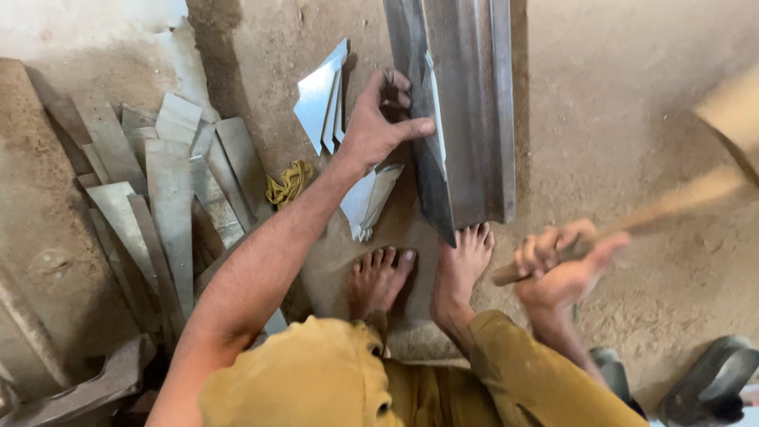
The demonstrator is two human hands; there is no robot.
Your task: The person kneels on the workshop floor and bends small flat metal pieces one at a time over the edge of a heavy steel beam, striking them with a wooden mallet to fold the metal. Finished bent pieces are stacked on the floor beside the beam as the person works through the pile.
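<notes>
Squatting barefoot on a sandy floor (632, 119). Left hand (378, 126) up at 12 o'clock, fingers spread, fingertips pressing a thin metal sheet (433, 119) against the steel channel (466, 103) — index finger stretched along the sheet's edge. Right hand (565, 269) at 4 o'clock, fist clamped round a wooden mallet handle (632, 221), motion-blurred, head (735, 111) at 2 o'clock. Cut triangular offcuts (320, 99) just left of the left hand, more (368, 198) under the wrist. Grey metal strips (166, 198) piled at 9 o'clock, yellow rag (288, 183) beside them

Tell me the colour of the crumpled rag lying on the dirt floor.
The crumpled rag is mustard yellow, shown in the head view.
</notes>
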